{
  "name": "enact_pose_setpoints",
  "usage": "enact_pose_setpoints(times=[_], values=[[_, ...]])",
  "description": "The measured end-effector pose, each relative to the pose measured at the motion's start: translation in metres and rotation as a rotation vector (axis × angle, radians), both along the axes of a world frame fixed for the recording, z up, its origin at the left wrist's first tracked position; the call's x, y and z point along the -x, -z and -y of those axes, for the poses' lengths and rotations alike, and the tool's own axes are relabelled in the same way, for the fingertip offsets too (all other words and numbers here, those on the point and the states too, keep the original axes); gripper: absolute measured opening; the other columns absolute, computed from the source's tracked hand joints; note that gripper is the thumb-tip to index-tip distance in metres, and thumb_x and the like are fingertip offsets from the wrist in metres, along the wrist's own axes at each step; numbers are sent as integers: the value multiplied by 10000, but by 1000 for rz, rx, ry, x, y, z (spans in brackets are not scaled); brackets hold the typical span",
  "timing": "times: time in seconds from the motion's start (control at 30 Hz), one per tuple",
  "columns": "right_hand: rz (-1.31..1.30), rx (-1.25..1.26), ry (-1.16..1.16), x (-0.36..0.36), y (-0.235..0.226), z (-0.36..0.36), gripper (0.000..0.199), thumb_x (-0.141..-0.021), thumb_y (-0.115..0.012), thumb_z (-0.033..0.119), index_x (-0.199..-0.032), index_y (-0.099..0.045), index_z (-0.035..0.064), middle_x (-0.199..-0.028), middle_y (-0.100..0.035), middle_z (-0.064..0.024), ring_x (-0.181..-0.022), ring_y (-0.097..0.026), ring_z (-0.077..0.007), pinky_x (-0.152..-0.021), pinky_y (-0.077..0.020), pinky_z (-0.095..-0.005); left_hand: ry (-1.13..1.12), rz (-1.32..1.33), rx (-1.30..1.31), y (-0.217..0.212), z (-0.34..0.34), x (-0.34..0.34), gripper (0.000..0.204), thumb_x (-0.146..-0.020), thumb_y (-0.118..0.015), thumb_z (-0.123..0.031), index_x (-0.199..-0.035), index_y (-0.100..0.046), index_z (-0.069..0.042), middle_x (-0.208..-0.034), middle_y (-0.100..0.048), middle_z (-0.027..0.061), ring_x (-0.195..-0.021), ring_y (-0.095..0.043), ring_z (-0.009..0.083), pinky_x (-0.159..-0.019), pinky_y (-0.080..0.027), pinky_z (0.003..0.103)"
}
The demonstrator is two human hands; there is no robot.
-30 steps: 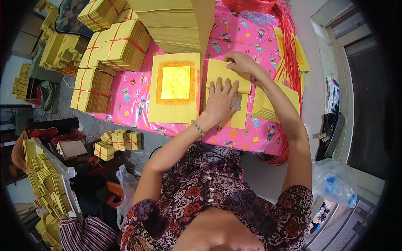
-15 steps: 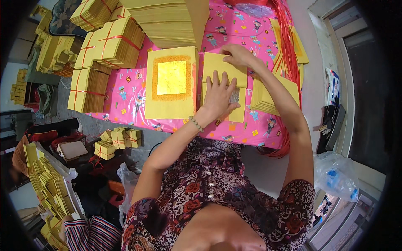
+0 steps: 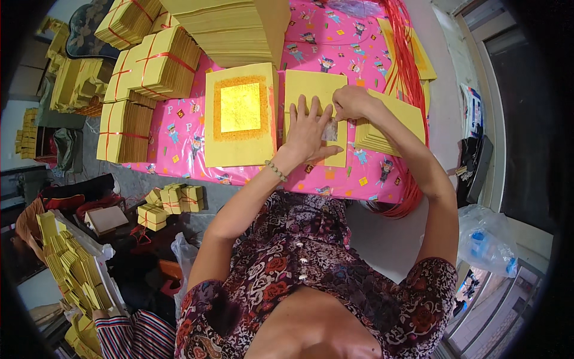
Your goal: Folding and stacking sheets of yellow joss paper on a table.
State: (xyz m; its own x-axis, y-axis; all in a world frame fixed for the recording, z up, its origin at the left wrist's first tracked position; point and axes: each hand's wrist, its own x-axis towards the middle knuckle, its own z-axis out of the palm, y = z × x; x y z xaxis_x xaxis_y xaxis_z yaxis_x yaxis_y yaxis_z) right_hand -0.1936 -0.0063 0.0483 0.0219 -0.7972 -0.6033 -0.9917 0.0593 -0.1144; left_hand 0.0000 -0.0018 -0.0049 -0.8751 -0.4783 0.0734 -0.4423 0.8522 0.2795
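My left hand (image 3: 306, 127), with a beaded bracelet at the wrist, lies flat with fingers spread on a folded yellow paper sheet (image 3: 315, 84). A silvery patch (image 3: 330, 130) shows on the paper beside the thumb. My right hand (image 3: 357, 102) is closed, its curled fingertips against the sheet's right edge near the fold; whether they pinch anything is hidden. Just left lies a pile of yellow paper (image 3: 240, 152), its top sheet bearing a gold square (image 3: 240, 107) in an orange border. To the right, beneath my right forearm, is a fanned stack of yellow paper (image 3: 397, 116).
Tall yellow paper stacks (image 3: 221, 33) and bundles tied with red string (image 3: 164, 63) fill the pink tablecloth's left side (image 3: 191, 170). Red strands (image 3: 409, 72) hang at the right. Lower left, another person's striped sleeve (image 3: 134, 335) is beside more yellow paper (image 3: 72, 263).
My right hand has moved from the sheet's top edge down to its right edge and its fingers have curled in. My left hand stays spread on the sheet. The view has shifted slightly.
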Motion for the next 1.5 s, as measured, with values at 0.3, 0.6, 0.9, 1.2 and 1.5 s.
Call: enact_pose_setpoints(times=[0.3, 0.6, 0.9, 1.2, 1.5], values=[[37, -35, 69, -12, -11, 3, 260, -748, -813, 248, -762, -715, 8, -694, -708, -122, -711, -721, -254, -665, -568, -375, -8, -19, 11, 7, 0, -2, 1093, -706, -604, -801, -1518, -343, -116, -1491, -304, 294, -1384, -209, 554, -1105, -197, 661], [5, -110, 33, -6, 4, 11, 278, -736, -815, 257, -716, -714, -1, -653, -700, -110, -649, -714, -233, -624, -564, -353, -73, -37, 166, -3, -11, -16, 1018, -789, -555, -754, -1494, -351, -48, -1477, -354, 259, -1401, -274, 457, -1139, -206, 588], [-55, -27, 8, -8, 7, 10, 558, -856, -624, 549, -735, -734, 15, -731, -714, -133, -792, -717, -289, -730, -552, -422, -134, 25, 131, -4, -17, -20, 1028, -795, -572, -728, -1427, -386, 61, -1387, -421, 258, -1350, -339, 436, -1122, -283, 522], [-185, 0, -51, -27, -3, 15, 654, -803, -671, 605, -1039, -721, -3, -1013, -721, -173, -974, -694, -328, -812, -556, -430, -143, 0, 105, -1, -16, -21, 1012, -785, -591, -714, -1432, -396, 39, -1337, -460, 230, -1327, -355, 423, -1093, -316, 527], [-75, -22, 21, -21, 4, 18, 700, -830, -615, 661, -995, -721, -10, -1023, -712, -198, -998, -682, -351, -837, -542, -457, -173, 78, 184, -8, -19, -27, 973, -815, -590, -667, -1437, -393, 53, -1389, -470, 202, -1336, -367, 450, -1104, -278, 526]])
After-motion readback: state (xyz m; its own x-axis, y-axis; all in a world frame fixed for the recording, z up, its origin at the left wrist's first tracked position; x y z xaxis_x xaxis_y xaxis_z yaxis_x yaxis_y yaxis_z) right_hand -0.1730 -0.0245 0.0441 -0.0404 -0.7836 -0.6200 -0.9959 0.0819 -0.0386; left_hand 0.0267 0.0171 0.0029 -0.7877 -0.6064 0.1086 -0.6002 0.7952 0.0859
